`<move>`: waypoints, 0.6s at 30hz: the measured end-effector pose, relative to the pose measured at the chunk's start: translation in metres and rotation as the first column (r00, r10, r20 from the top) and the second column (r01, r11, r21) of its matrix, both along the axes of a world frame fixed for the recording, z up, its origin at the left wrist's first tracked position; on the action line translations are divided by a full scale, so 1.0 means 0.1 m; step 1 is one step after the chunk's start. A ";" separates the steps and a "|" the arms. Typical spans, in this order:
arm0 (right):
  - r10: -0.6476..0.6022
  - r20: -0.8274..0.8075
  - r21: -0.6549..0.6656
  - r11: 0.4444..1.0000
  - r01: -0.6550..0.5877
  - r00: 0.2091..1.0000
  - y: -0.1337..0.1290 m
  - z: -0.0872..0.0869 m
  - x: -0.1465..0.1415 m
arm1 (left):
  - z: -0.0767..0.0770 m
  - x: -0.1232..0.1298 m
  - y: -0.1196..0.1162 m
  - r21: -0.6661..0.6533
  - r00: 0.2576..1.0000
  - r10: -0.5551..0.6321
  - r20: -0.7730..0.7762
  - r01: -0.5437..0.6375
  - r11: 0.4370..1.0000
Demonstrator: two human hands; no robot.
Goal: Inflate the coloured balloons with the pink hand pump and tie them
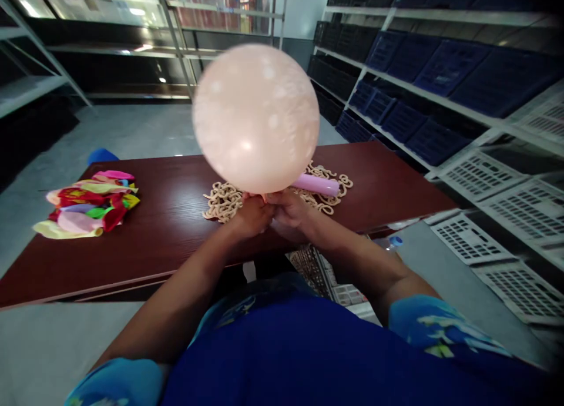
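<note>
A large inflated pale pink balloon (pixel 255 118) stands upright above the dark red table (pixel 176 218). Both hands meet at its neck. My left hand (pixel 255 215) is closed round the neck from the left, and my right hand (pixel 288 209) pinches at the same place from the right. The fingers partly hide the neck. Beige curly pieces (pixel 223 202) lie just left of the hands. More of them lie to the right, around a purple tube (pixel 319 185). A pile of uninflated balloons (pixel 90 203) in many colours rests at the table's left end.
Racks with blue crates (pixel 449 65) and white crates (pixel 473 238) stand on the right. Metal shelves (pixel 118 50) are at the back. A plastic bottle (pixel 390 242) is beyond the table's near right edge. A blue round object (pixel 102 155) shows behind the far left edge.
</note>
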State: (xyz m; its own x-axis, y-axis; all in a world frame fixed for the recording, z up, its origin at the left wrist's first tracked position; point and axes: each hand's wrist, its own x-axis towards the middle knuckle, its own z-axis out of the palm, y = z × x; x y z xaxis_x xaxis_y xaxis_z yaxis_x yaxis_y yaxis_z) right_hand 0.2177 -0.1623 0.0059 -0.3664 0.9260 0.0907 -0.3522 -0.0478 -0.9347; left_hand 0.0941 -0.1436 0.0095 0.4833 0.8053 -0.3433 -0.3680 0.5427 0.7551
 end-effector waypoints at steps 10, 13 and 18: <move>-0.175 0.048 0.063 0.983 0.171 0.983 -0.28 -0.42 -0.20 | -0.24 -0.31 -0.44 0.394 0.998 -0.069 -0.005 0.066 0.917; -0.118 0.091 0.051 0.992 0.114 0.989 -0.26 -0.41 -0.23 | -0.34 -0.29 -0.46 0.418 1.000 -0.025 0.008 0.020 0.908; -0.049 0.276 0.038 0.998 0.040 0.960 -0.07 -0.20 -0.30 | -0.31 -0.39 -0.26 0.210 0.975 0.148 0.163 -0.181 0.961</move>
State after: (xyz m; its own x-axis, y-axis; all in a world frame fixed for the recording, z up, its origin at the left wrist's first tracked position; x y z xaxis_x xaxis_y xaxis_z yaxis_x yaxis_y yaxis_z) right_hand 0.1879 -0.1691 -0.0142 -0.3402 0.9401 0.0213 -0.0803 -0.0065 -0.9967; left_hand 0.0554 -0.1695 -0.0211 0.3685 0.9259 -0.0832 -0.5517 0.2899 0.7820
